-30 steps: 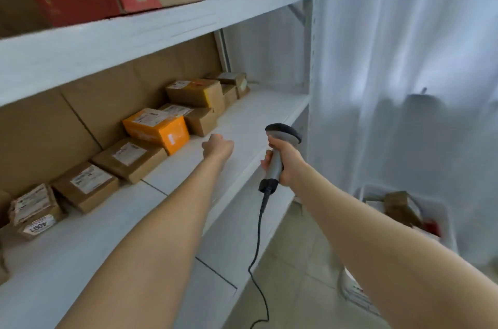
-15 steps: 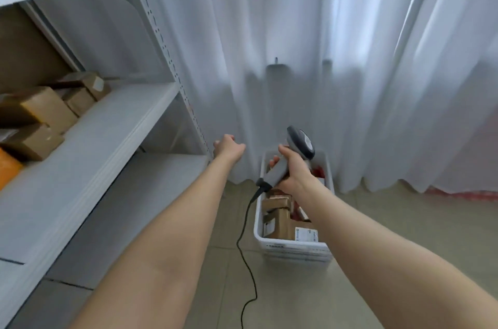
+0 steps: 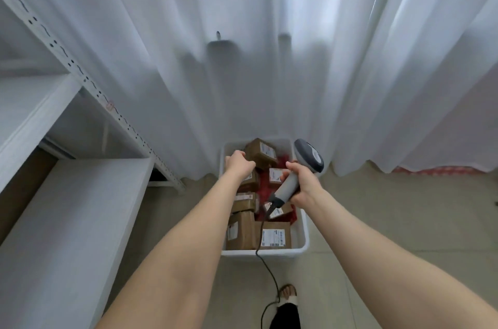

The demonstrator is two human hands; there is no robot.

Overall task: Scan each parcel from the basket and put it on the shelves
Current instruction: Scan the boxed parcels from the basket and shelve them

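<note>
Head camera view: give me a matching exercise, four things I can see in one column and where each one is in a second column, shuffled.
Things
1. barcode scanner
2. white basket
3. left hand
4. sandalled foot

Places
A. on the floor near the bottom of the view
B. over the parcels at the basket's far end
C. gripped in the right hand
D. on the floor against the curtain, with parcels inside

Pairs: 1-C, 2-D, 3-B, 4-A
</note>
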